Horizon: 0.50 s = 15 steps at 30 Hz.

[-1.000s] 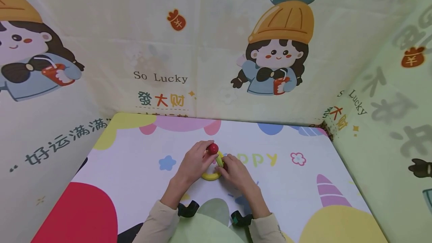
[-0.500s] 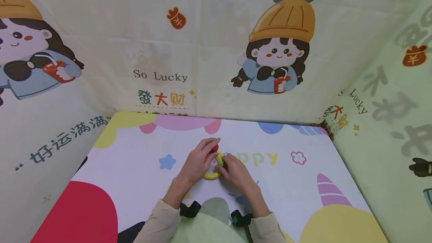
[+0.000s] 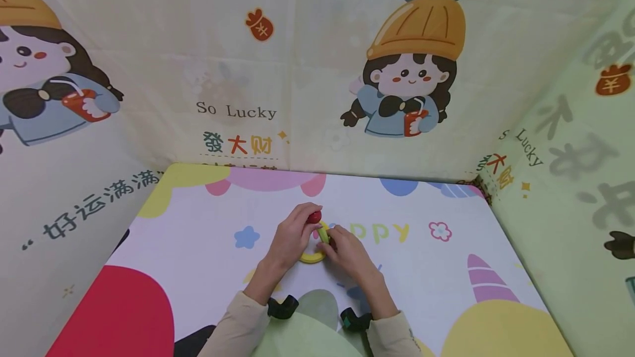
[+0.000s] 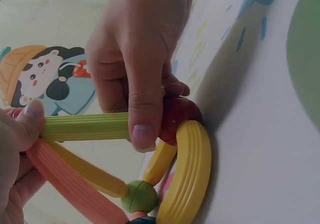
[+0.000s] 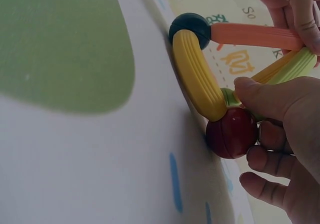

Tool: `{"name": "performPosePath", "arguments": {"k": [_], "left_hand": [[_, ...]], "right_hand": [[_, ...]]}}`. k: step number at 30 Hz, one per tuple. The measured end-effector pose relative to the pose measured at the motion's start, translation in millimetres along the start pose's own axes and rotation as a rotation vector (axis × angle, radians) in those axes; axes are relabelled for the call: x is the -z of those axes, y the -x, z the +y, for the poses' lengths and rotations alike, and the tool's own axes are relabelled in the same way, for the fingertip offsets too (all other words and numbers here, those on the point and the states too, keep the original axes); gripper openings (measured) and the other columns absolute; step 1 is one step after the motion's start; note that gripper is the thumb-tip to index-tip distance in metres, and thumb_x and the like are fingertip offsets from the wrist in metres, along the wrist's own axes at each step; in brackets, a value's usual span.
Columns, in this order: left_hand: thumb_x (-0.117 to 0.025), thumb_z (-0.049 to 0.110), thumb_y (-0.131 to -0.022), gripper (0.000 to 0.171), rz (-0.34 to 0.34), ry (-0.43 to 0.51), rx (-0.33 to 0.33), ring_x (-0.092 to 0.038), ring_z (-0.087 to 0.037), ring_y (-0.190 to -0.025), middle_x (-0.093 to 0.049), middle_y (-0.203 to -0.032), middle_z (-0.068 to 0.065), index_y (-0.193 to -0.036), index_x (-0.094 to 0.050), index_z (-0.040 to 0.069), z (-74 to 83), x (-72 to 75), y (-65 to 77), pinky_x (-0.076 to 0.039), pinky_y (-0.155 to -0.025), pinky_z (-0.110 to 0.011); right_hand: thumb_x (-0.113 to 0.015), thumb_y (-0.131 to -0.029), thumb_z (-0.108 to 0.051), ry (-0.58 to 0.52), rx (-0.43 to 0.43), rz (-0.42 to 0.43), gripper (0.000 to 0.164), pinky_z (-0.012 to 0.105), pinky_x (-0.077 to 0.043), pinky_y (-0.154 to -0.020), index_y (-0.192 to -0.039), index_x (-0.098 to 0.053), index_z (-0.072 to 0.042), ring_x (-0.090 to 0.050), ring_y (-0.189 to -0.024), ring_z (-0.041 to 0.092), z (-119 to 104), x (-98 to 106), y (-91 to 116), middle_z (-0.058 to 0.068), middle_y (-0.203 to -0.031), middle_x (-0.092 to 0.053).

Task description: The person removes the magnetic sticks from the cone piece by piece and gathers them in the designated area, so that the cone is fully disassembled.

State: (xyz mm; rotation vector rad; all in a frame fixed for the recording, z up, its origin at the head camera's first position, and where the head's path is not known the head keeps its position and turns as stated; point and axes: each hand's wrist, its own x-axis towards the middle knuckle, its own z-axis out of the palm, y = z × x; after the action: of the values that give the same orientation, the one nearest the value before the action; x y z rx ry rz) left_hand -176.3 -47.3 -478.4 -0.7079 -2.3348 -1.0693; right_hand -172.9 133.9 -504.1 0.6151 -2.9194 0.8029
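Note:
A frame of magnetic rods and balls stands on the table. Its base is a ring of curved yellow rods (image 5: 197, 76) joined by a dark red ball (image 5: 232, 133), a dark blue ball (image 5: 190, 29) and a green ball (image 4: 139, 196). From these, a light green rod (image 4: 87, 126), a salmon rod (image 5: 255, 35) and a straight yellow rod (image 4: 92, 169) slope up together. My left hand (image 3: 290, 233) holds the red ball (image 3: 315, 217) at the top, where the rods meet. My right hand (image 3: 349, 252) pinches the green rod's lower end, just by the dark red ball.
A white mat (image 3: 193, 258) printed with coloured shapes covers the table. Cloth walls (image 3: 307, 70) with cartoon figures rise behind and at both sides. Black wrist mounts (image 3: 283, 307) sit by both sleeves.
The left fingers have shifted slightly over the red ball, covering more of it and then uncovering it a little. The right hand stays in place on the green rod.

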Motion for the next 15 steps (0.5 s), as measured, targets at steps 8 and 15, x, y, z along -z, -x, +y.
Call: {"name": "performPosePath", "arguments": {"k": [8,15], "left_hand": [[-0.077,0.005,-0.085,0.043,0.05,0.009,-0.026,-0.067,-0.021,-0.111,-0.063,-0.124,-0.007,-0.125,-0.062,0.009,-2.3,-3.5,-0.1,-0.056,-0.093,-0.033],[-0.078,0.005,-0.084,0.042,0.079,0.007,-0.051,-0.069,-0.021,-0.108,-0.063,-0.122,-0.008,-0.122,-0.062,0.008,-2.6,-4.9,-0.5,-0.056,-0.092,-0.032]], "right_hand": [[-0.075,-0.089,-0.031,-0.01,-0.009,-0.004,0.02,0.019,-0.041,-0.062,-0.094,-0.064,-0.016,-0.045,-0.07,0.008,0.2,-0.9,-1.5,-0.006,-0.078,-0.047],[-0.075,-0.089,-0.032,-0.002,-0.008,-0.006,0.021,0.019,-0.041,-0.061,-0.092,-0.063,-0.016,-0.045,-0.069,0.008,-0.1,-0.5,-1.8,-0.006,-0.077,-0.047]]}}
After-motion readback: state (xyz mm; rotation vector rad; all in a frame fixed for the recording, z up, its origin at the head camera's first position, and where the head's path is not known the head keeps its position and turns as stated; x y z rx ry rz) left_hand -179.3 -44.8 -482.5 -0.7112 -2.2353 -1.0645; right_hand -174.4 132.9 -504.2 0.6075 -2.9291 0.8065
